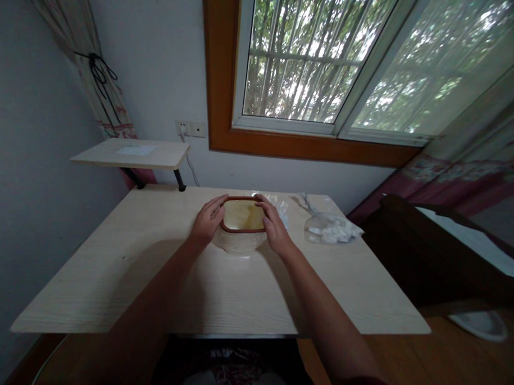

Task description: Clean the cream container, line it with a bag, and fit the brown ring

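Observation:
A rounded rectangular container (243, 215) with a brown rim and a pale yellowish inside is on the table, its open side facing me. My left hand (208, 221) presses against its left side, fingers together along the rim. On the opposite side my right hand (275, 225) grips the rim, its fingers curled over the right edge. Clear crinkled plastic (242, 243) shows just below the container's front; whether it is wrapped around it I cannot tell. More clear plastic (280, 205) lies behind my right hand.
A clear bag (332, 228) of white pieces lies near the right edge of the light wooden table (244, 299). At the back left stands a raised shelf (163, 153) with a paper (136, 150). A wall with a socket (190, 128) and a window is behind.

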A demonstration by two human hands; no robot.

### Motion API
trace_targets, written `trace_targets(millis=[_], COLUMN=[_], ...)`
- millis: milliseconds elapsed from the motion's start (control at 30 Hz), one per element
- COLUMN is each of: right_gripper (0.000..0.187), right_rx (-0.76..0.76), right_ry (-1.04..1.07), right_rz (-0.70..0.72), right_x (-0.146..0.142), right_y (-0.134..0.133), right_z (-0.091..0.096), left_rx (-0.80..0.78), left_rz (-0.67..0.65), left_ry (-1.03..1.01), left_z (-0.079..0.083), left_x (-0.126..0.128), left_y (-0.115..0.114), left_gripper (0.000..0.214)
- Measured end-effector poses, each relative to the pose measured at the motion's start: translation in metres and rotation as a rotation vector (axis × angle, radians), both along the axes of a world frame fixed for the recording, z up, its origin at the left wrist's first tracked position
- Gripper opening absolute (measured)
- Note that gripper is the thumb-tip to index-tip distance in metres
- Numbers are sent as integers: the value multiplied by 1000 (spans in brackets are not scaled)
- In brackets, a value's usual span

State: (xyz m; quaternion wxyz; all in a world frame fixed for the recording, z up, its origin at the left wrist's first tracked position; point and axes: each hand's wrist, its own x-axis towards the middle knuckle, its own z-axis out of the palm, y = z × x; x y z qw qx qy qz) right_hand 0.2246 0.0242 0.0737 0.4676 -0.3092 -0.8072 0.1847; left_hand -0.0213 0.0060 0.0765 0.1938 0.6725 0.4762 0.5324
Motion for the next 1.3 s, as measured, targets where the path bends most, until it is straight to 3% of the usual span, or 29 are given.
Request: trace_targets(millis=[267,467,567,767,933,1300], right_gripper=[46,55,67,104,106,109], right_rx=[-22,-90,-180,-297,-320,-119], right_ry=[55,17,37,105,76,-2], right_rz=[37,45,79,218,141,72], right_x=[-2,1,7,16,13,10], right_y=[3,-3,-7,-7,-10,-18], right_z=[-5,3,3,-19,-20,-5], left_rx=[-68,-107,-127,-144,-169,-25], left_rz=[-65,-83,-117,-218,-266,-155], left_ry=[-138,-124,-133,-155,-95,35], left_z=[-3,-1,-6,-23,-20,-18], left_x=[4,2,-3,-12,-10,-15], left_y=[-1,-4,-10,-23,-30,-36], left_gripper=[44,48,58,93,109,122])
